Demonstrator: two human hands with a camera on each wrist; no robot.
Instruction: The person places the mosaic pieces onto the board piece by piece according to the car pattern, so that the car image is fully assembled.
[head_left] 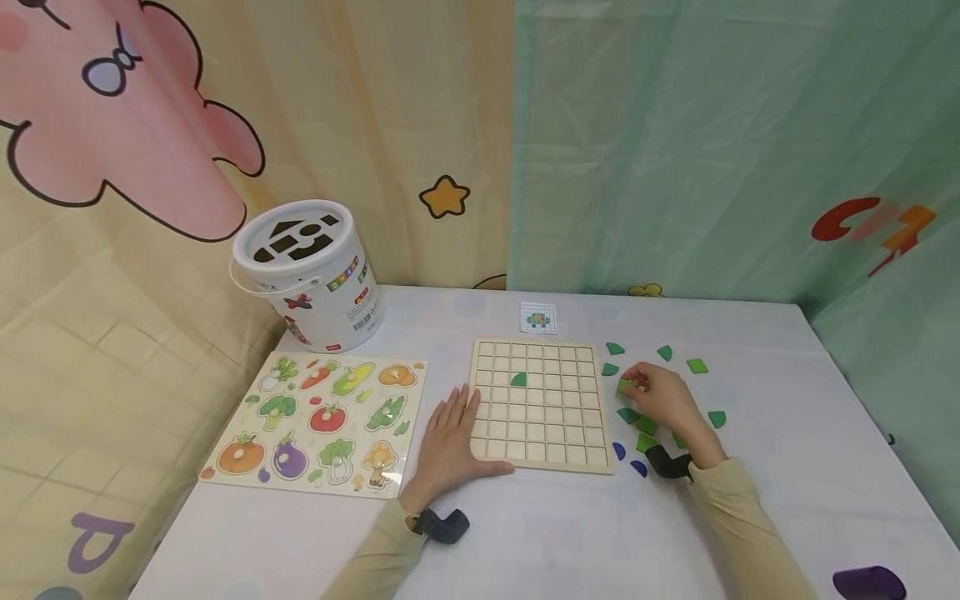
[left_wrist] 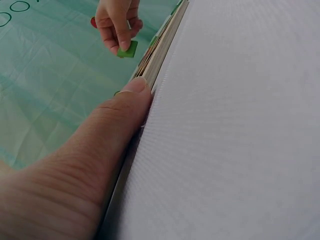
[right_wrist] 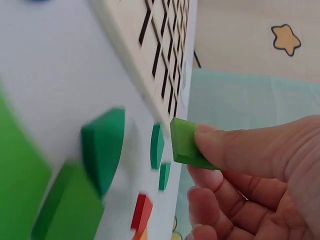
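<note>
A wooden grid board [head_left: 558, 412] lies on the table, with one dark green quarter-circle tile [head_left: 519, 379] in a cell of its upper part. My left hand [head_left: 452, 446] rests at the board's lower left corner, fingers straight along the left side and thumb along the near edge. Just off the board's right side, my right hand [head_left: 663, 398] pinches a light green square tile [right_wrist: 186, 144] between thumb and fingers. Around that hand lie more green tiles [head_left: 697, 366], some partly hidden under it, and two blue half-round tiles [head_left: 618, 451].
Left of the board lies a vegetable puzzle [head_left: 307, 442]. Behind it stands a white lidded bucket [head_left: 330, 308] with shaped holes on top. A small picture card [head_left: 538, 318] sits beyond the board. A purple cylinder [head_left: 862, 582] is at the near right.
</note>
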